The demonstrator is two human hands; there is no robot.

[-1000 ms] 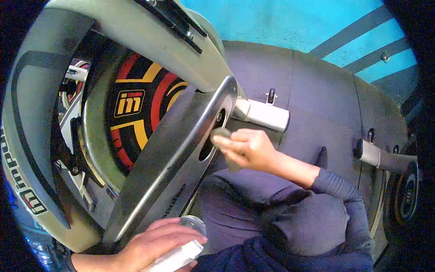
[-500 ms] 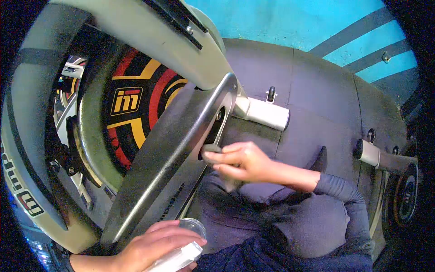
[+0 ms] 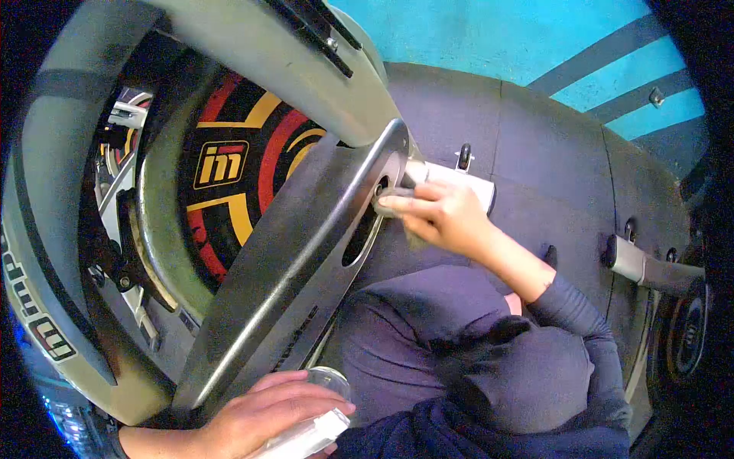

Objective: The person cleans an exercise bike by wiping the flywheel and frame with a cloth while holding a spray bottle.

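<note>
My right hand [image 3: 451,218] is closed on a greyish cloth [image 3: 392,203], pressing it to the upper end of the long slot [image 3: 358,243] in the dark frame cover [image 3: 287,252] of a stationary bike. Part of the cloth hangs below the fingers. Low in the view, my left hand [image 3: 264,413] wraps round a clear bottle [image 3: 330,379] with a white part that looks like a spray head. The bottle lies tilted beside the lower end of the cover, and the palm hides some of it.
The bike's flywheel [image 3: 256,172] has red and yellow bands. A grey frame tube [image 3: 306,76] arches above. The white foot [image 3: 470,183] with a small wheel rests on the dark floor mat [image 3: 550,168]. Another bike [image 3: 665,275] stands right; a blue striped surface [image 3: 489,38] lies beyond.
My right hand has moved the cloth up along the slot, from its lower part to its upper end. The left hand with the bottle has stayed nearly still.
</note>
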